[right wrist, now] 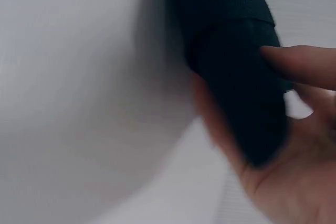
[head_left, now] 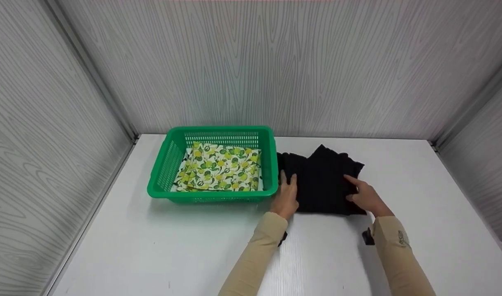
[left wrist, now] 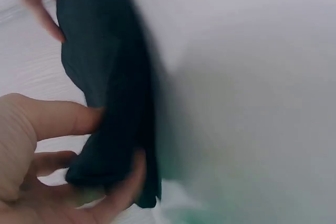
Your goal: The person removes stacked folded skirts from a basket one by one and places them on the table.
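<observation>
Black cloth (head_left: 322, 185): on the white table (head_left: 431, 197), just right of the green basket (head_left: 218, 195), with a fairly straight near edge and an uneven far edge rising to a point. Held at both ends, one hand to each.

At the left end, left hand (head_left: 286, 199): thumb against one side of the cloth, fingers curled round the other, a narrow grip with fabric between; fingertips partly blurred in the left wrist view. At the right end, right hand (head_left: 368, 199): thumb pressed to one face, fingers behind the opposite face, likewise narrow and filled with cloth.

Tightest on the left, with the left hand close beside the basket's right rim. Hard to tell from above whether touching there, or whether the cloth's left end meets the basket too. Inside the basket, lemon-printed fabric (head_left: 224, 168), lying lower than the rim. Beyond the cloth's far point, just a slim strip of tabletop before the grey wood-grain back wall (head_left: 255, 70). To the right, a far broader stretch of tabletop, running on to the right wall (head_left: 497, 164). Toward the person, more tabletop, reaching under and between the tan sleeves (head_left: 255, 255).
</observation>
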`<state>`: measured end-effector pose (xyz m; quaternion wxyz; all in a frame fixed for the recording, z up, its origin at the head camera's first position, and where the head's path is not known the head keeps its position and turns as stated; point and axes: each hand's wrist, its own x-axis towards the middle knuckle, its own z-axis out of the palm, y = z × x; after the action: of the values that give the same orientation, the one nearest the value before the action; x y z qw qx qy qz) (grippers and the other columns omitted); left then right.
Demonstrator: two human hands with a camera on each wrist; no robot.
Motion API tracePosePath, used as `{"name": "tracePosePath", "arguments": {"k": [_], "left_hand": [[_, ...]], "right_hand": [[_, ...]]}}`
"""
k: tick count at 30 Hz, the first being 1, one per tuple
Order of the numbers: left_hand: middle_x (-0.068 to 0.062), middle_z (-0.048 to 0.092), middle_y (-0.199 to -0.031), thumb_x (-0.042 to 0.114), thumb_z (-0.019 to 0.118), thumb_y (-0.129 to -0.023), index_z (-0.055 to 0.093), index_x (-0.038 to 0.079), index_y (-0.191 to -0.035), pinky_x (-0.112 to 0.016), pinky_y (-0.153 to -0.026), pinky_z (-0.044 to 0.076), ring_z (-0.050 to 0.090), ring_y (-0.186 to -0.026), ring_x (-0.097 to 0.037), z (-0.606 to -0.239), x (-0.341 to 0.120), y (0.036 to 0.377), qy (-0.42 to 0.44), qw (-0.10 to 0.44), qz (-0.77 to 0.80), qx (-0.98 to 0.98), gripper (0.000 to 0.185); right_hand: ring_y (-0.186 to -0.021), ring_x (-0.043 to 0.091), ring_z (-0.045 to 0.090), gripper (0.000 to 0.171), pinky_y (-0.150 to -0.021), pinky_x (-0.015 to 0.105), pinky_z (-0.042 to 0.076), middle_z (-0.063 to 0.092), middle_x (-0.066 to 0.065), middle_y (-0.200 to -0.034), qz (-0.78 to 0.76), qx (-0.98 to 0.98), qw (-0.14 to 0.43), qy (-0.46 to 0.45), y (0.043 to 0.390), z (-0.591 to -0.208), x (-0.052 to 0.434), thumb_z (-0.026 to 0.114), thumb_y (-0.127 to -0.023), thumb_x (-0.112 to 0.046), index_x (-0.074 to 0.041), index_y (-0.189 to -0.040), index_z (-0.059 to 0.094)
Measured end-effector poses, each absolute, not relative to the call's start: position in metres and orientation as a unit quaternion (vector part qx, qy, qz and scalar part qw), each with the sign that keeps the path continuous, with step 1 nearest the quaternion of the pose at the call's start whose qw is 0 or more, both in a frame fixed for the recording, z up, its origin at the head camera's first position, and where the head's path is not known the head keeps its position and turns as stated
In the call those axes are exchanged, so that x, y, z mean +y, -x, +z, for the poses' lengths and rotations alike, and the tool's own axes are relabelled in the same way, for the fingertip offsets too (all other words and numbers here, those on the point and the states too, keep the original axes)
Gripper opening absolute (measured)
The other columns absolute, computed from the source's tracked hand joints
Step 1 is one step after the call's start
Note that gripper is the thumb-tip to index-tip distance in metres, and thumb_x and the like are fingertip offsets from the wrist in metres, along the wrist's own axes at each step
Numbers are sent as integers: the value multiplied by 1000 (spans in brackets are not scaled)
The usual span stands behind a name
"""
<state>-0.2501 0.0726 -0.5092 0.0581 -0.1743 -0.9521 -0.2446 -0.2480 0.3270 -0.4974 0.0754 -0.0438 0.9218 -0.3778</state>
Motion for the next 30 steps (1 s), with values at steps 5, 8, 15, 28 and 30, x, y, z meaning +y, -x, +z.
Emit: {"name": "tracePosePath", "arguments": {"k": [5, 8, 15, 28, 30], "left_hand": [[-25, 46, -148, 11, 83, -85, 69, 9, -130, -41, -96, 52, 47, -133, -41, -514, 70, 227, 216, 161, -100, -958, 47], [-20, 54, -142, 21, 82, -87, 71, 12, -126, -44, -97, 51, 52, -128, -41, -510, 69, 210, 242, 117, -53, -962, 41], [-15, 40, -157, 42, 65, -98, 46, 15, -154, -47, -106, 42, 39, -139, -47, -509, 75, 204, 216, -87, -47, -971, 64], [-17, 25, -164, 38, 48, -107, 38, 10, -158, -56, -117, 24, 17, -148, -49, -517, 77, 261, 179, -113, -158, -964, 59], [-18, 23, -165, 38, 49, -107, 37, 9, -158, -56, -117, 23, 16, -149, -49, -520, 80, 262, 186, -111, -167, -962, 60]], "right_hand": [[-115, 60, 51, 48, -82, 63, 51, 42, 43, -141, -178, 979, -49, 81, 213, -494, 304, 69, -85, 10, 12, -131, 60], [-110, 57, 56, 40, -79, 60, 54, 50, 42, -133, -157, 980, -48, 113, 194, -496, 291, 74, -83, 10, 13, -122, 65], [-132, 61, 37, 55, -99, 62, 44, 29, 48, -146, -167, 974, 77, 136, 193, -508, 284, 69, -94, 0, 17, -141, 47], [-147, 54, 4, 64, -115, 65, 16, 3, 38, -160, -203, 962, 179, 47, 256, -504, 276, 48, -100, -9, 9, -157, 23], [-148, 52, 4, 63, -116, 64, 15, 2, 37, -161, -199, 961, 187, 37, 258, -501, 278, 47, -101, -8, 8, -157, 23]]}}
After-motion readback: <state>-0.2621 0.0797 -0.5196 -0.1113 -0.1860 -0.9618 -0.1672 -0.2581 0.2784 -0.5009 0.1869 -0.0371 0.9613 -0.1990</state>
